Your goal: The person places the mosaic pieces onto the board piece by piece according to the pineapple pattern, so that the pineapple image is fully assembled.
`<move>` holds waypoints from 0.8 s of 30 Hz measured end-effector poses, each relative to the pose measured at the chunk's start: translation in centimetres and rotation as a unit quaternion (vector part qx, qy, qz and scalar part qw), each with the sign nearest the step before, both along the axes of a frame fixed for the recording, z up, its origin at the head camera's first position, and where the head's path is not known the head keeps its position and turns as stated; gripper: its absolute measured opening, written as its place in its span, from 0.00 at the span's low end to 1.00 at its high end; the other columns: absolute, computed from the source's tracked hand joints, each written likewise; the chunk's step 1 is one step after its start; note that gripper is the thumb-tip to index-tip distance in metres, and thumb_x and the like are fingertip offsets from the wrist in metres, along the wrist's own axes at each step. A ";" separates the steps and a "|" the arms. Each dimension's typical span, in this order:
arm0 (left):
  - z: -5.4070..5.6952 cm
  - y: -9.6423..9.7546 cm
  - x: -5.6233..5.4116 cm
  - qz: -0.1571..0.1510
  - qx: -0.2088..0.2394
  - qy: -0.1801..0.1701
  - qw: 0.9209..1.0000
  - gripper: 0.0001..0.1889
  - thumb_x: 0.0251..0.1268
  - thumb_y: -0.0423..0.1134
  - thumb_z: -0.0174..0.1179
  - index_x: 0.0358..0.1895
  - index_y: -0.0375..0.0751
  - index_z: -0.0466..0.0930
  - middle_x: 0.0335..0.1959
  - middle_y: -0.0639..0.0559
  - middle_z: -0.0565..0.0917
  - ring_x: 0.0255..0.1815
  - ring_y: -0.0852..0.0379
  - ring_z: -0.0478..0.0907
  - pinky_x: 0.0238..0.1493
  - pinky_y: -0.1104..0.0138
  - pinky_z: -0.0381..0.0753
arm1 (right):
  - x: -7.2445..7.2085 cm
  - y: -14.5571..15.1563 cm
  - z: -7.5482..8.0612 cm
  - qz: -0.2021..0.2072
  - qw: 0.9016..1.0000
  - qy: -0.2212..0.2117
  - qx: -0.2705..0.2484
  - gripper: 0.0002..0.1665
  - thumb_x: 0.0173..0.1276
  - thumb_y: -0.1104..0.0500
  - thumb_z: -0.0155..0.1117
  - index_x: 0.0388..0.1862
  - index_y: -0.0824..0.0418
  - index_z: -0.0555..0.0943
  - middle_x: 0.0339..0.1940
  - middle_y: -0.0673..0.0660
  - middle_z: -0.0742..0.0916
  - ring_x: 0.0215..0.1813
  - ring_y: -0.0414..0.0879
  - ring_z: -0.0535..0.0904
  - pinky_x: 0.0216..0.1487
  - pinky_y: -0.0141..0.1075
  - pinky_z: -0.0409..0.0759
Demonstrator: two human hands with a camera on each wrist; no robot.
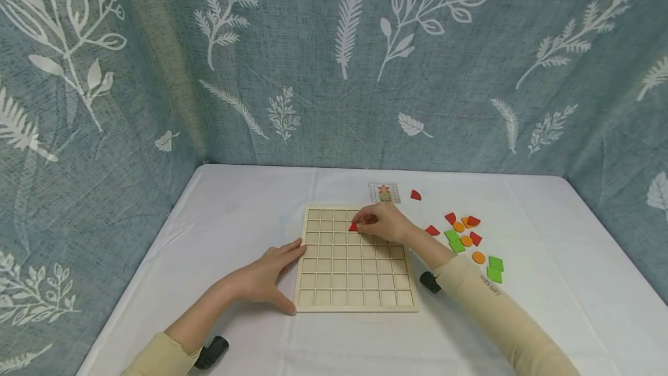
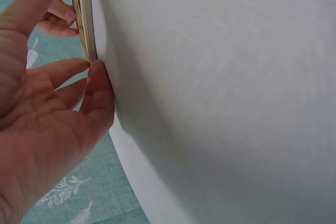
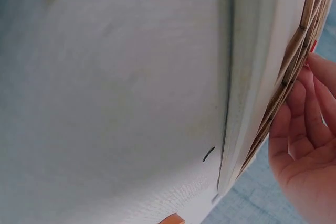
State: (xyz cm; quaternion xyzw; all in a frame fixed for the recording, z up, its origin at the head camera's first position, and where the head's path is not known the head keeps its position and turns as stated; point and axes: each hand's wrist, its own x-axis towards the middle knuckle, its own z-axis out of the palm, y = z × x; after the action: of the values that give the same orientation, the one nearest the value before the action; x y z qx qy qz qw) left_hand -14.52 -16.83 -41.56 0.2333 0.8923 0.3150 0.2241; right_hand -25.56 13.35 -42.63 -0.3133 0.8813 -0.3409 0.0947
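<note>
Head view: the board point(image 1: 331, 281) is probably steadied at nine o'clock by the spread left hand point(image 1: 266, 275). Toward twelve, a red piece point(image 1: 352, 228) is pinched by the right hand point(image 1: 386, 222).

Board point(image 1: 339, 281) on the table point(image 1: 224, 208), loose pieces point(image 1: 466, 241) to its right
Card point(image 1: 384, 192) beyond the board's far edge; left hand point(image 1: 266, 274) at its left edge, right hand point(image 1: 385, 222) over its far part; curtain point(image 1: 323, 126) behind.
</note>
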 end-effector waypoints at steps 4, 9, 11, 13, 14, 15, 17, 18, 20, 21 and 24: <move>-0.1 0.1 -0.1 -0.002 0.000 0.001 1.000 0.61 0.38 0.49 0.81 0.77 0.36 0.52 0.79 0.43 0.47 0.72 0.42 0.52 0.65 0.44 0.59 | 0.2 0.2 0.1 0.002 1.000 -0.006 -0.001 0.11 0.66 0.63 0.67 0.47 0.60 0.86 0.29 0.48 0.84 0.30 0.38 0.76 0.34 0.33 0.76; -0.2 0.2 -0.2 -0.001 0.002 0.002 1.000 0.61 0.37 0.49 0.81 0.77 0.37 0.52 0.79 0.44 0.47 0.73 0.43 0.52 0.66 0.45 0.59 | 0.5 0.9 0.2 -0.032 0.999 -0.036 -0.018 0.13 0.69 0.59 0.64 0.50 0.59 0.85 0.37 0.49 0.86 0.38 0.40 0.79 0.40 0.36 0.77; -0.3 0.3 -0.3 -0.001 0.003 0.002 1.000 0.61 0.37 0.49 0.81 0.77 0.37 0.52 0.79 0.44 0.47 0.72 0.43 0.52 0.66 0.45 0.59 | 0.7 1.5 0.3 -0.066 0.995 -0.062 -0.039 0.14 0.70 0.57 0.63 0.52 0.58 0.85 0.41 0.50 0.86 0.42 0.42 0.80 0.43 0.37 0.78; -0.2 0.4 -0.2 0.000 0.004 0.003 1.000 0.61 0.37 0.49 0.81 0.77 0.37 0.53 0.79 0.44 0.47 0.72 0.43 0.52 0.66 0.45 0.59 | 0.8 2.2 0.3 -0.104 0.987 -0.097 -0.071 0.16 0.71 0.56 0.63 0.54 0.59 0.84 0.44 0.53 0.86 0.46 0.46 0.81 0.44 0.39 0.78; -0.2 0.4 -0.2 0.000 0.003 0.004 1.000 0.61 0.37 0.49 0.81 0.77 0.37 0.53 0.79 0.44 0.47 0.72 0.43 0.52 0.66 0.45 0.59 | 0.9 2.7 0.3 -0.126 0.982 -0.115 -0.087 0.16 0.71 0.55 0.63 0.54 0.60 0.83 0.46 0.54 0.86 0.47 0.47 0.80 0.45 0.40 0.78; -0.2 0.4 -0.2 0.001 0.003 0.005 1.000 0.61 0.37 0.49 0.81 0.76 0.37 0.53 0.79 0.43 0.48 0.72 0.43 0.52 0.66 0.45 0.59 | 0.9 3.1 0.3 -0.148 0.975 -0.132 -0.103 0.17 0.71 0.55 0.63 0.55 0.60 0.83 0.47 0.55 0.86 0.49 0.48 0.80 0.47 0.41 0.78; -0.1 0.4 -0.2 -0.001 0.002 0.007 1.000 0.61 0.37 0.49 0.81 0.76 0.36 0.53 0.79 0.42 0.48 0.72 0.42 0.53 0.66 0.45 0.59 | 0.9 4.2 0.3 -0.182 0.961 -0.160 -0.132 0.19 0.70 0.54 0.63 0.57 0.61 0.82 0.50 0.57 0.85 0.51 0.50 0.80 0.50 0.42 0.77; -0.1 0.4 -0.2 -0.001 0.002 0.009 1.000 0.61 0.37 0.50 0.81 0.76 0.35 0.53 0.79 0.42 0.48 0.72 0.41 0.53 0.66 0.44 0.59 | 0.9 4.7 0.3 -0.196 0.955 -0.169 -0.144 0.20 0.70 0.54 0.63 0.58 0.62 0.81 0.51 0.58 0.85 0.52 0.51 0.79 0.51 0.43 0.77; 0.0 0.4 -0.2 -0.002 0.001 0.010 1.000 0.61 0.37 0.50 0.81 0.76 0.35 0.53 0.79 0.41 0.48 0.72 0.40 0.53 0.65 0.44 0.59 | 0.9 5.7 0.3 -0.216 0.946 -0.181 -0.162 0.22 0.70 0.54 0.64 0.59 0.63 0.80 0.53 0.60 0.84 0.53 0.53 0.79 0.54 0.44 0.76; 0.0 0.4 -0.2 -0.001 0.001 0.009 1.000 0.61 0.37 0.50 0.81 0.76 0.35 0.53 0.79 0.41 0.47 0.72 0.40 0.52 0.65 0.43 0.59 | 0.9 6.3 0.3 -0.224 0.942 -0.185 -0.168 0.23 0.70 0.54 0.63 0.60 0.64 0.79 0.53 0.61 0.84 0.53 0.54 0.79 0.55 0.45 0.75; -0.1 0.3 -0.2 0.003 -0.001 0.004 1.000 0.61 0.37 0.50 0.81 0.76 0.36 0.53 0.79 0.42 0.47 0.72 0.40 0.52 0.66 0.43 0.59 | 0.9 7.6 0.3 -0.243 0.931 -0.200 -0.187 0.25 0.70 0.55 0.63 0.61 0.66 0.77 0.56 0.62 0.82 0.55 0.54 0.78 0.57 0.45 0.75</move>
State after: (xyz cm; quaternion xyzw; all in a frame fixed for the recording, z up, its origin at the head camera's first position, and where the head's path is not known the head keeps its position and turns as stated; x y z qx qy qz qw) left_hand -14.76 -16.50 -41.66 0.2322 0.8940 0.3140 0.2195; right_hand -24.61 21.00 -42.34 -0.0272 0.8136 -0.5676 0.1231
